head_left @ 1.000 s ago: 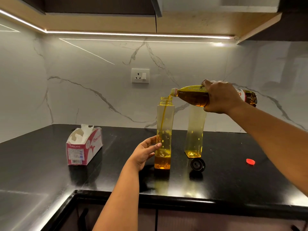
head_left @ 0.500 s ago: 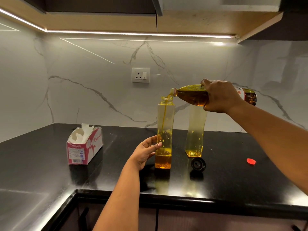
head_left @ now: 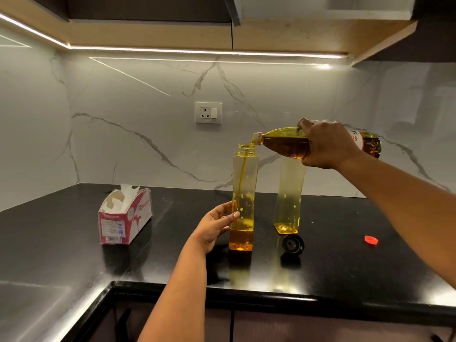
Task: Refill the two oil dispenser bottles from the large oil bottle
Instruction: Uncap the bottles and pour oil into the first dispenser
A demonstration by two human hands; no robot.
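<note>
My right hand grips the large oil bottle, tipped nearly level with its mouth over the open neck of the near dispenser bottle. A thin stream of oil runs down inside that tall yellow bottle, and a shallow layer sits at its base. My left hand holds the bottle's lower left side, thumb in front. The second dispenser bottle stands just right and behind, open, with a little oil at the bottom. A black dispenser lid lies before it. The red cap lies further right.
A red and white tissue box sits to the left on the black countertop. A wall socket is set in the marble backsplash. The counter's front edge runs just below the bottles, cabinets overhead.
The oil level in the near dispenser bottle has risen slightly as the stream keeps running. Both hands and both bottles keep their places.
</note>
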